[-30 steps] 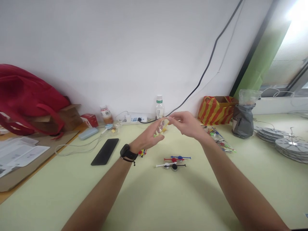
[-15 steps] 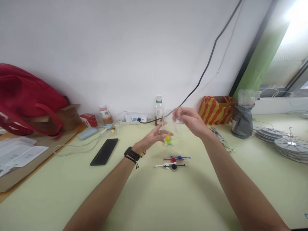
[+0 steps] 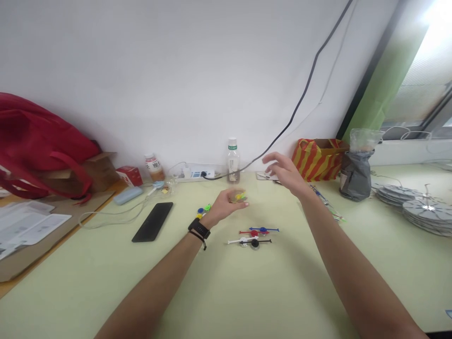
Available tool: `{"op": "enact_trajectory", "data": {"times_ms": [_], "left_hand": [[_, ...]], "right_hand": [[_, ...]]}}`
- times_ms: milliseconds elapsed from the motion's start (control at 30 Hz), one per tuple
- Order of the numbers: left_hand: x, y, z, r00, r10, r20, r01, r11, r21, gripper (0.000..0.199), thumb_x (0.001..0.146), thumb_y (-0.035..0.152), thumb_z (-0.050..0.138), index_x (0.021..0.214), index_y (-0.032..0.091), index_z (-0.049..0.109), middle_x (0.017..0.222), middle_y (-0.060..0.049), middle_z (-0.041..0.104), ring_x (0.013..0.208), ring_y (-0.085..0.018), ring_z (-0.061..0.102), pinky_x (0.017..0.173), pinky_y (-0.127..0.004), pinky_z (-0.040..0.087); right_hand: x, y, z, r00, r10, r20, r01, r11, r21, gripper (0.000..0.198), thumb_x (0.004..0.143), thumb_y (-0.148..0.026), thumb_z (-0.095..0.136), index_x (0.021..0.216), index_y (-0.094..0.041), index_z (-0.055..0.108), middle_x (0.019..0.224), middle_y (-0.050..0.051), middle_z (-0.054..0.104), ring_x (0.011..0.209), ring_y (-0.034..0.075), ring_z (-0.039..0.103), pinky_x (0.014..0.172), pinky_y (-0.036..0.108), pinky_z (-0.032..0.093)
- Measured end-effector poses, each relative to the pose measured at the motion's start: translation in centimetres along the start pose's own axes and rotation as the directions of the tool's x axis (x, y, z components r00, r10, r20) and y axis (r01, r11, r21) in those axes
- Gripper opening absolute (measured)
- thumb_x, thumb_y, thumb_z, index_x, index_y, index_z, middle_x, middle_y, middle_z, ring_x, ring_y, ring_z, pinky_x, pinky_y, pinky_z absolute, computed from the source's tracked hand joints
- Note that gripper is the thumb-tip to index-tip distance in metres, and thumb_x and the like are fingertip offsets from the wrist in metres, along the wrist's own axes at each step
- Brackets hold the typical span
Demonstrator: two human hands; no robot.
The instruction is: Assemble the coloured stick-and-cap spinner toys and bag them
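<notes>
- Head view: the left hand [image 3: 224, 205], a dark watch [image 3: 199, 228] on its wrist, curls its fingers round yellow-green pieces [image 3: 240, 197] above the counter [image 3: 226, 292] (blur hides their exact shape).
- Head view: the right hand [image 3: 285, 175] hangs well apart from the left, its fingers loosely bent and parted, with nothing visible between them.
- Head view: nearer the person, a white arrow [image 3: 235, 242], a black arrow [image 3: 263, 241], a red arrow [image 3: 245, 232] and a blue arrow [image 3: 270, 230] lie close together.
- Head view: small coloured pieces [image 3: 200, 211] lie just beside the left wrist; a black phone [image 3: 153, 222] lies farther left.
</notes>
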State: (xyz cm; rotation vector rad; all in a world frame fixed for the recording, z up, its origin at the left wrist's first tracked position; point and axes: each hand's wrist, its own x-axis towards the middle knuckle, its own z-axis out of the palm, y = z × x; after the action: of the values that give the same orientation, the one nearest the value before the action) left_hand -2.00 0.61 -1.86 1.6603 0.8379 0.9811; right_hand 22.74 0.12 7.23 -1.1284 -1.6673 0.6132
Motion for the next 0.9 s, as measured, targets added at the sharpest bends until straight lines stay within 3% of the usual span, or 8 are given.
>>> {"op": "enact_trajectory", "data": {"times_ms": [67,100,200,300,400,500,633,900], "left_hand": [[0.3,-1.2,-0.5,0.998,-0.059,-0.024,0.061,0.995,0.074,0.051,0.072,0.046,0.086,0.110,0.016,0.073,0.102,-0.010,0.074,0.094,-0.025,0.070,0.084,-0.037,0.055],[0.3,-1.7,-0.6,0.997,-0.067,-0.042,0.071,0.993,0.093,0.049,0.073,0.049,0.085,0.107,0.015,0.074,0.101,-0.010,0.075,0.091,-0.025,0.070,0.082,-0.036,0.055],[0.4,-2.9,-0.6,0.995,-0.031,-0.099,0.045,0.989,0.138,0.047,0.072,0.050,0.085,0.102,0.015,0.075,0.102,-0.010,0.076,0.093,-0.024,0.070,0.082,-0.033,0.056],[0.4,-3.4,-0.5,0.994,-0.082,-0.078,0.091,0.989,0.114,0.058,0.069,0.047,0.088,0.114,0.015,0.073,0.094,-0.010,0.076,0.084,-0.022,0.072,0.074,-0.032,0.058],[0.2,-3.3,-0.5,0.991,-0.126,-0.052,0.130,0.988,0.079,0.061,0.068,0.046,0.089,0.118,0.016,0.071,0.094,-0.010,0.075,0.079,-0.021,0.072,0.066,-0.029,0.058],[-0.1,-3.1,-0.4,0.991,-0.121,-0.059,0.127,0.986,0.109,0.060,0.068,0.047,0.089,0.117,0.017,0.072,0.110,-0.011,0.075,0.086,-0.022,0.072,0.068,-0.029,0.059],[-0.5,-3.3,-0.1,0.997,-0.056,-0.043,0.062,0.985,0.162,0.061,0.068,0.043,0.090,0.121,0.018,0.072,0.118,-0.011,0.073,0.098,-0.024,0.070,0.080,-0.030,0.059],[-0.8,-4.1,0.9,0.997,-0.069,0.016,0.068,0.997,0.038,0.060,0.076,0.046,0.084,0.126,0.017,0.065,0.097,-0.008,0.076,0.075,-0.017,0.070,0.068,-0.029,0.058]], "right_hand": [[0.0,1.2,-0.7,0.961,0.146,0.233,-0.101,0.976,-0.195,0.024,0.083,-0.024,0.050,0.099,-0.019,0.068,0.112,0.009,0.069,0.087,0.019,0.066,0.072,0.029,0.051],[-0.1,1.7,-0.9,0.893,0.229,0.388,-0.117,0.950,-0.289,0.023,0.083,-0.026,0.053,0.097,-0.018,0.070,0.110,0.010,0.070,0.086,0.019,0.066,0.071,0.028,0.051],[-0.6,2.6,-0.2,0.535,0.427,0.729,-0.067,0.881,-0.468,0.027,0.077,-0.034,0.068,0.098,-0.018,0.075,0.106,0.009,0.073,0.086,0.020,0.068,0.070,0.027,0.050],[-1.0,2.8,1.9,0.267,0.537,0.800,-0.027,0.834,-0.551,0.041,0.063,-0.043,0.081,0.094,-0.016,0.077,0.091,0.007,0.074,0.086,0.022,0.068,0.072,0.027,0.050],[-1.1,2.7,4.0,0.157,0.617,0.771,0.020,0.778,-0.627,0.047,0.050,-0.044,0.089,0.085,-0.015,0.078,0.076,0.004,0.072,0.084,0.023,0.068,0.071,0.027,0.049],[-1.1,2.7,4.7,0.171,0.650,0.740,0.042,0.746,-0.665,0.043,0.048,-0.038,0.089,0.081,-0.014,0.077,0.072,0.002,0.070,0.081,0.022,0.068,0.070,0.027,0.047],[-0.9,2.6,3.4,0.297,0.624,0.723,0.020,0.752,-0.658,0.029,0.060,-0.029,0.079,0.086,-0.015,0.076,0.079,0.004,0.074,0.079,0.020,0.068,0.066,0.026,0.046],[-0.9,-1.0,-1.8,0.762,0.197,0.618,0.143,0.879,-0.456,0.022,0.086,-0.025,0.059,0.097,-0.021,0.078,0.092,0.006,0.076,0.084,0.020,0.068,0.072,0.028,0.049]]}}
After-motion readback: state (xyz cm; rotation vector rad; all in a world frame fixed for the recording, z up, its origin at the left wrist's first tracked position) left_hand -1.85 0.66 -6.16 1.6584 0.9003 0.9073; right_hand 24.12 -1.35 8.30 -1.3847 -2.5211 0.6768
